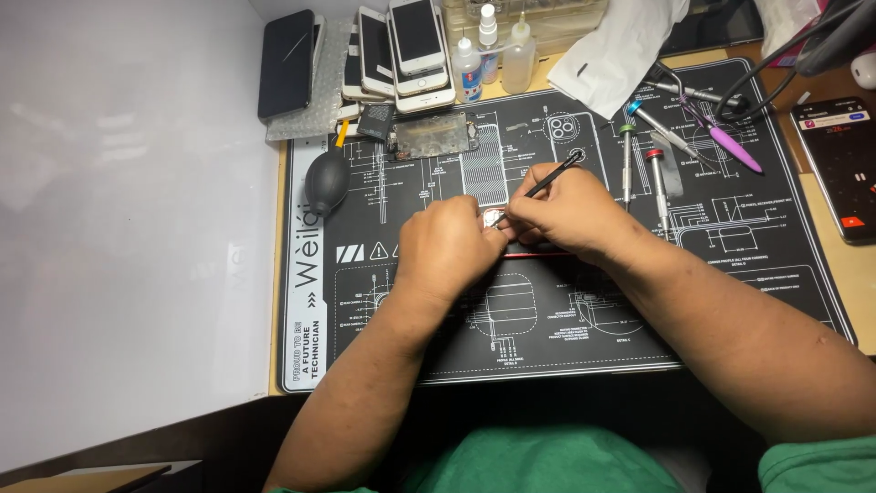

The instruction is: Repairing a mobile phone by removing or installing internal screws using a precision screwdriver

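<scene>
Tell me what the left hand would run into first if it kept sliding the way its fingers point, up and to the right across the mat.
Almost at once the left hand meets the small part at its fingertips, with the right hand just behind it. Depth is hard to judge from above.

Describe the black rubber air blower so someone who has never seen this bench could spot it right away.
Start at the big black repair mat printed with white line drawings, and go to its upper left corner, left of the left hand. There lies the air blower, a dark rounded bulb with an orange nozzle pointing up toward the stack of phones. It is the only soft, egg-shaped thing there; its neighbours are flat or thin.
</scene>
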